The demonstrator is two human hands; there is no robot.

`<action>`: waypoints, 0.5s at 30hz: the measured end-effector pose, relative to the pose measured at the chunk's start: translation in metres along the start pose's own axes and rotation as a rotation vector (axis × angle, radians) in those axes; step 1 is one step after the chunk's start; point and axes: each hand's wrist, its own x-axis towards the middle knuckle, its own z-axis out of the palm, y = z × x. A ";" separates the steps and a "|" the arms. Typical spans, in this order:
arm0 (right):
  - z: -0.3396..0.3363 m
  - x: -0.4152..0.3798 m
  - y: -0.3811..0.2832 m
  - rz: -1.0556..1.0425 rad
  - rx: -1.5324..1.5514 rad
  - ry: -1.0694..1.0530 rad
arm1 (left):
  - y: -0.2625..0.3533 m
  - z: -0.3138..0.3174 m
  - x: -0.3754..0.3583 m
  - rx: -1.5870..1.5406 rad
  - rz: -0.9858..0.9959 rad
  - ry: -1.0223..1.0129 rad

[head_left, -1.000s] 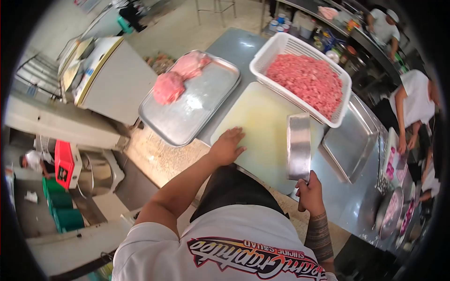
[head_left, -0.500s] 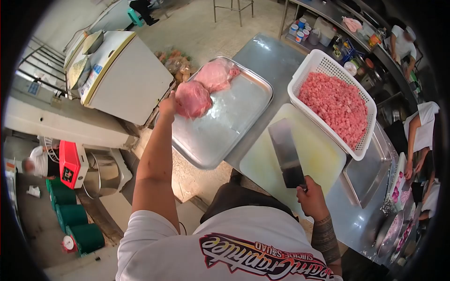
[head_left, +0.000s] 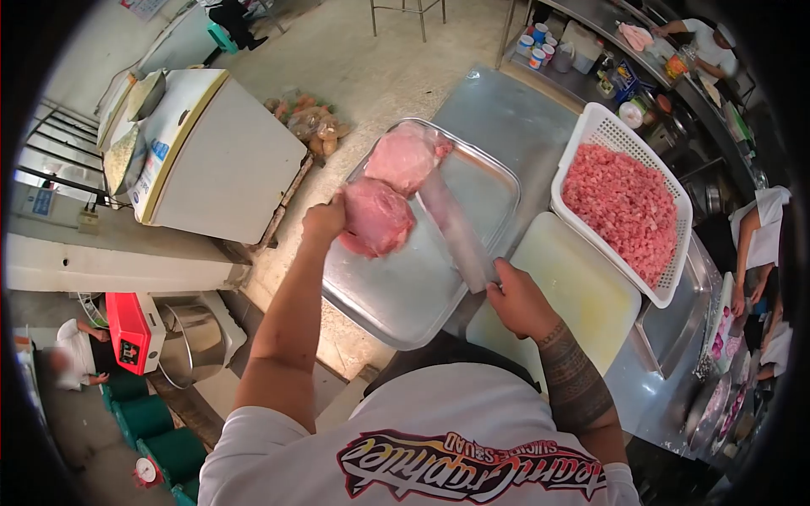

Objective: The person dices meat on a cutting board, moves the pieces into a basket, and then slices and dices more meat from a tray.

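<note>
Clearly the near slab of raw meat (head_left: pixel 377 217) sits on the left half of the shallow metal tray (head_left: pixel 396 308), just inside its left rim. It lies directly to the right of the left hand's fingers, and its outer edge meets them; the left hand (head_left: pixel 323 221) is the nearer of the two. Those fingers are bent at that edge, though from this angle I can't tell whether they pinch it or only press. Its outline is roundish, with no plain long axis.

Touching it on the far side is the far slab (head_left: pixel 407 158), toward the tray's far left corner, so the pair runs from near to far. The cleaver (head_left: pixel 456 232) slants over the tray, its tip end beside the far slab and its other end at the tray's right rim, where the right hand (head_left: pixel 521 299) has its fingers wrapped round the handle. The blade is blurred, so contact with the meat is uncertain.

Right of the tray lies the cutting board (head_left: pixel 582 287); farther right stands the white basket (head_left: pixel 671 274) of diced meat (head_left: pixel 620 211), partly over a metal pan (head_left: pixel 666 337).

Counted: two slabs, one cleaver, one tray, one board, one basket, one pan beside it.
</note>
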 end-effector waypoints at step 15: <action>-0.014 0.004 -0.016 0.127 0.046 -0.190 | 0.011 -0.004 -0.013 -0.872 0.137 -0.757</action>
